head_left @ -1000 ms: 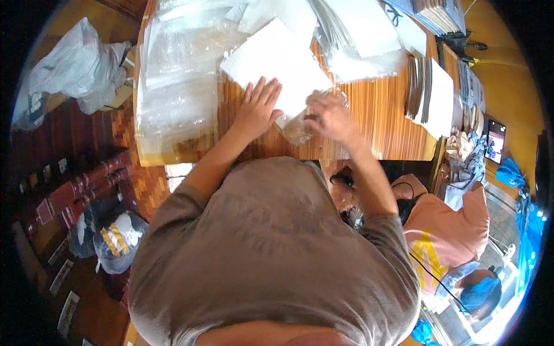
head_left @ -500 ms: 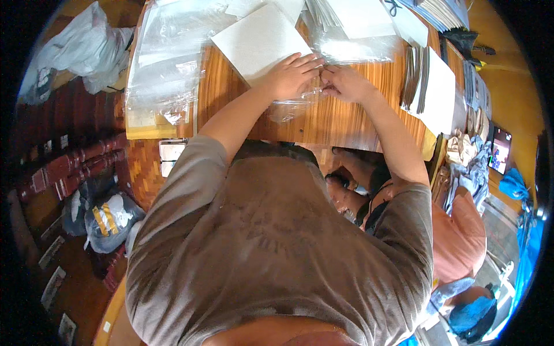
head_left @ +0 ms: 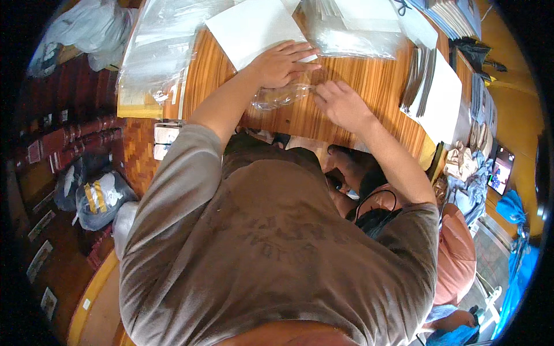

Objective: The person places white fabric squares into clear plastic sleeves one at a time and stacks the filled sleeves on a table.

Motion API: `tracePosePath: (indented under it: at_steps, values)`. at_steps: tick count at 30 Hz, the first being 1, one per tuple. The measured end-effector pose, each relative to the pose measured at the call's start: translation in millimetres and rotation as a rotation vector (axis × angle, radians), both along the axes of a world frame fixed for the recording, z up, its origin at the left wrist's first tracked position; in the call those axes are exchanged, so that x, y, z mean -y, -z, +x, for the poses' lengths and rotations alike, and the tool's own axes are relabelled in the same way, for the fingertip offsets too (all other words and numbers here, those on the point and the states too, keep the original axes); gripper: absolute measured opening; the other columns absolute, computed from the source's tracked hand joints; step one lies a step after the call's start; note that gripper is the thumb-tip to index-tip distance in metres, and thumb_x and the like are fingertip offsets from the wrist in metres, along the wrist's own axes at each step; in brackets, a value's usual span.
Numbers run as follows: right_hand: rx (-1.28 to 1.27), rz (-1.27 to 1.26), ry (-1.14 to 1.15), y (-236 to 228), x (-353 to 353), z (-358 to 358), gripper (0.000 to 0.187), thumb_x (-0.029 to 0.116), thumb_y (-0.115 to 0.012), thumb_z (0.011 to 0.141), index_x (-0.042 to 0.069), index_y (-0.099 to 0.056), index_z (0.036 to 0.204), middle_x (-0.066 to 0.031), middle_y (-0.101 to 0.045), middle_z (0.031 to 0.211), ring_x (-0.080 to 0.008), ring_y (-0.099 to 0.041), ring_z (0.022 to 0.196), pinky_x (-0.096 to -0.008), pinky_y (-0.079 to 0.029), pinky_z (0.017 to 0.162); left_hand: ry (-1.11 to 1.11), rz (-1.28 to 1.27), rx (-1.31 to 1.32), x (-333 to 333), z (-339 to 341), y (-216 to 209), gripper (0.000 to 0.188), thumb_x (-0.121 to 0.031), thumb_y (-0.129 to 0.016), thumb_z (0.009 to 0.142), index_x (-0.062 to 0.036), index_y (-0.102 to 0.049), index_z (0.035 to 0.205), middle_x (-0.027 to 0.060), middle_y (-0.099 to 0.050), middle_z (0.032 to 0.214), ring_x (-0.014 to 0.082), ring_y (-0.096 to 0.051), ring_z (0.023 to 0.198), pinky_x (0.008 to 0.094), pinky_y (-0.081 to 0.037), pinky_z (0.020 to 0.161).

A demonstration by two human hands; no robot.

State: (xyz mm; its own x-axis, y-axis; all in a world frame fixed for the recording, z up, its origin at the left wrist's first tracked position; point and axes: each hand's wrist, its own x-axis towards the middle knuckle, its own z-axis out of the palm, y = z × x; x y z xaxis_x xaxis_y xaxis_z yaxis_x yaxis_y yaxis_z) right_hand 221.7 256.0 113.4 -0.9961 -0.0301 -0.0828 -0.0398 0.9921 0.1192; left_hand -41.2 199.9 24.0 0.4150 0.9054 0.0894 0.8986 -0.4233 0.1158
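My left hand [head_left: 283, 64] lies with its fingers stretched over the lower right corner of a flat white square board or booklet [head_left: 251, 32]. Clear plastic [head_left: 277, 97], which looks like the open end of a bag, sticks out below that corner toward the table's near edge. To the right, my right hand [head_left: 341, 104] has its fingers drawn together in a pinch at the edge of this plastic. The fingertips partly hide what they grip.
Clear plastic bags [head_left: 158, 52] are piled on the wooden table [head_left: 369, 86] at the left. More bags [head_left: 358, 43] and white papers lie behind my hands. A stack of booklets [head_left: 441, 95] stands at the right. Another person in a salmon top [head_left: 456, 259] sits close on my right.
My right hand has moved down and toward me, away from my left hand. The plastic below the white corner now shows more spread out.
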Motion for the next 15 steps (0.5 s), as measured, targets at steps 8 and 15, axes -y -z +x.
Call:
tracePosePath:
  at_steps: [8, 15]
  values:
    - [-0.151, -0.316, 0.239, 56, -2, -54, 0.02, 0.016, -0.067, 0.093, 0.005, -0.072, 0.109, -0.0079, -0.068, 0.113, -0.0325, -0.065, 0.11, -0.0434, -0.054, 0.1, 0.046, 0.009, 0.083, -5, -4, 8, 0.066, -0.025, -0.067, 0.099, -0.0361, -0.046, 0.161, -0.0028, -0.029, 0.176, 0.0228, -0.026, 0.162, 0.0494, -0.023, 0.134]
    - [-0.008, -0.24, -0.165, 8, 11, -15, 0.028, 0.015, -0.066, 0.091, 0.007, -0.074, 0.116, -0.0094, -0.071, 0.115, -0.0326, -0.067, 0.115, -0.0429, -0.055, 0.101, 0.052, 0.037, 0.077, -1, -4, 12, 0.057, -0.034, -0.055, 0.108, -0.0422, -0.04, 0.163, -0.0054, -0.025, 0.177, 0.0214, -0.023, 0.163, 0.0458, -0.02, 0.135]
